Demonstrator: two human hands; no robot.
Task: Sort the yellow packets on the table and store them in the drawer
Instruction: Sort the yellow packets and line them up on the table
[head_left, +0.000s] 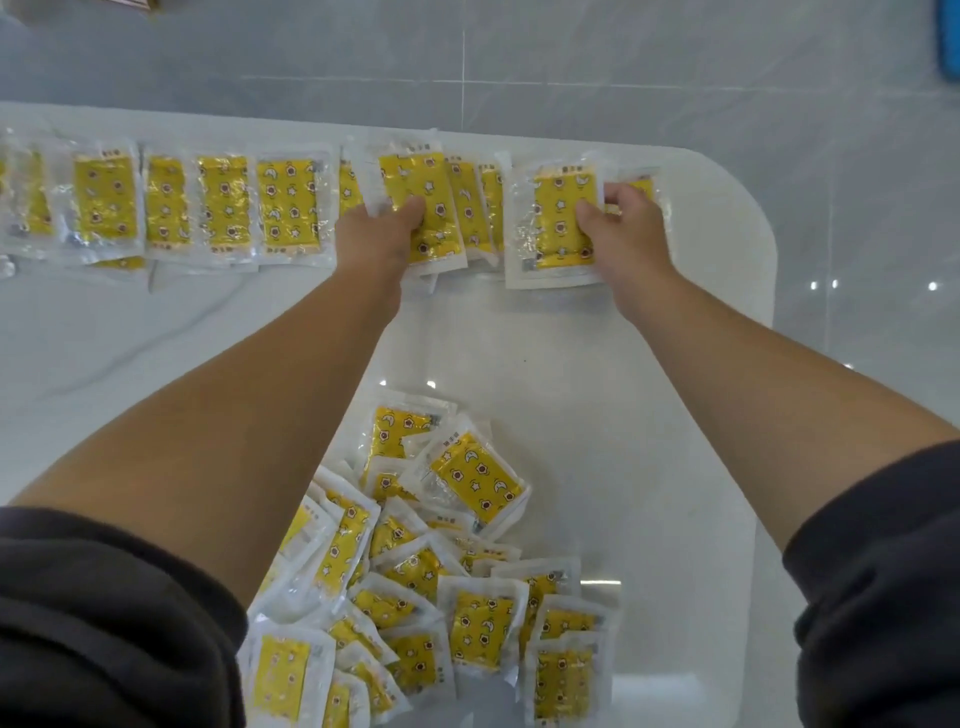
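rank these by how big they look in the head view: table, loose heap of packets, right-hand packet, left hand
1. table
2. loose heap of packets, nearest the camera
3. right-hand packet
4. left hand, gripping a row packet; close to 3, slightly smaller

— What do we have above the far edge of the view?
— We see a grey tiled floor (649, 57), glossy and faintly marbled, with pale grout lines (463, 78) crossing near the top middle.
— And in the corners?
— At the top right edge we make out a blue object (950, 41), cut off by the frame; we cannot tell what it is. At the top left we catch a brownish shape (137, 5), also cut off.
— Anything lower down on the right?
— We notice a few small bright reflections (834, 284) on the tiles there, lying roughly in a row.
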